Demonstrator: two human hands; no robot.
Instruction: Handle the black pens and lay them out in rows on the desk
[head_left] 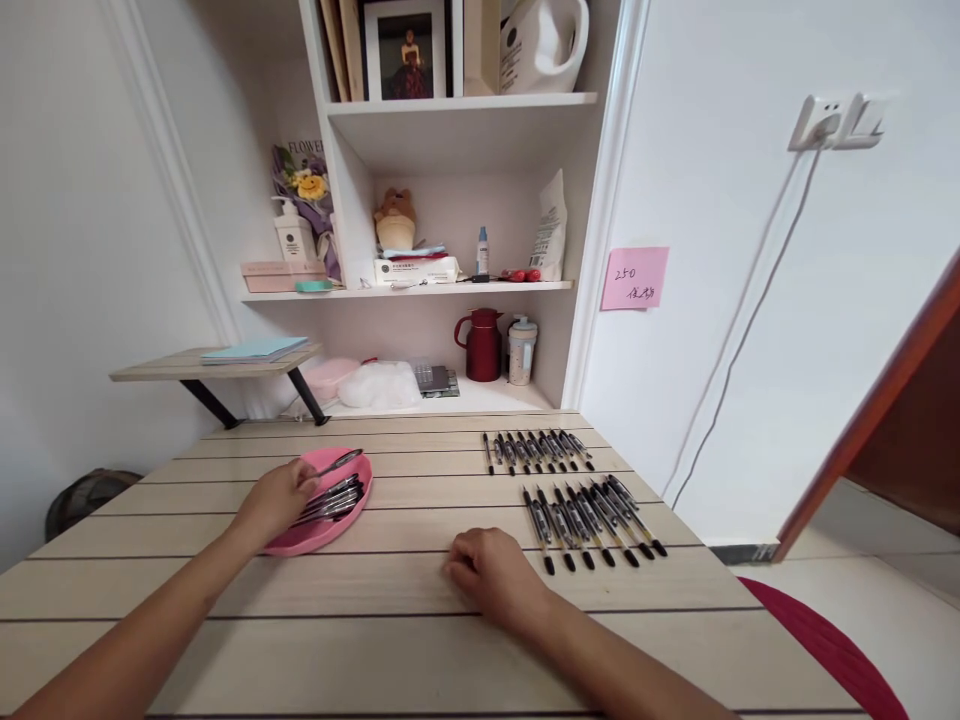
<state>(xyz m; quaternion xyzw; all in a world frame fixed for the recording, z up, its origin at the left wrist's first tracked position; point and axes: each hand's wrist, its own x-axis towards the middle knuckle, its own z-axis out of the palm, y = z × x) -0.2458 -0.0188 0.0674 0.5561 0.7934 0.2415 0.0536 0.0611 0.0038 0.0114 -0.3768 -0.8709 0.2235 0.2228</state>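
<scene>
Over the pink plate (309, 540) on the left, my left hand (285, 497) pinches a pen (341, 462) that points up to the right. Below it, several more pens (335, 503) lie heaped in the plate. My right hand (487, 568) rests on the wooden table as a loose fist, with no object showing in it. Close to its right lies a front row of black-capped pens (589, 520), set side by side at a slant. Behind that is a back row of similar pens (538, 452).
White shelves (465, 102) stand behind the table (420, 660), holding a red jug (483, 350) and a cup (522, 352). A small raised stand (165, 368) with blue paper (255, 350) is at the back left. A cable (750, 325) hangs along the right wall.
</scene>
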